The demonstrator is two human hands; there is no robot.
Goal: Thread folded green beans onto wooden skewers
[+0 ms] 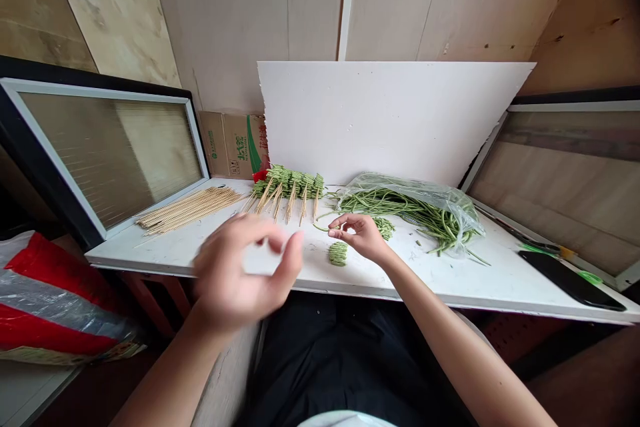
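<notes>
Far left of clear plastic bag [467, 211]: bamboo skewers [193, 207], scatter risk if brushed | nearer left: left hand [237, 273], blurred, unclenched, grasping nothing visible | front-left: long bean [321, 228], slip risk from fingertip-only pinch; bean bundle [338, 254], collapse risk if bumped; right hand [363, 237], pinching that bean.

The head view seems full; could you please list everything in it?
Wooden skewers: many, tan, table left
Skewered bean bundles: several, green, table back
Loose bean bundles: at least two, green, table middle
Long beans: many, green, table right
Plastic bag: one, clear, over long beans
Table: one, white, centre
Board: one, white, behind table
Cardboard box: one, brown, back left
Framed panes: two, grey, either side
Sack: one, red, lower left
Phone: one, black, far right
Slim tool: one, dark, behind phone
Trousers: one pair, black, bottom
Left hand: one, bare, blurred, left of centre
Right hand: one, bare, centre, pinching bean strand
</notes>
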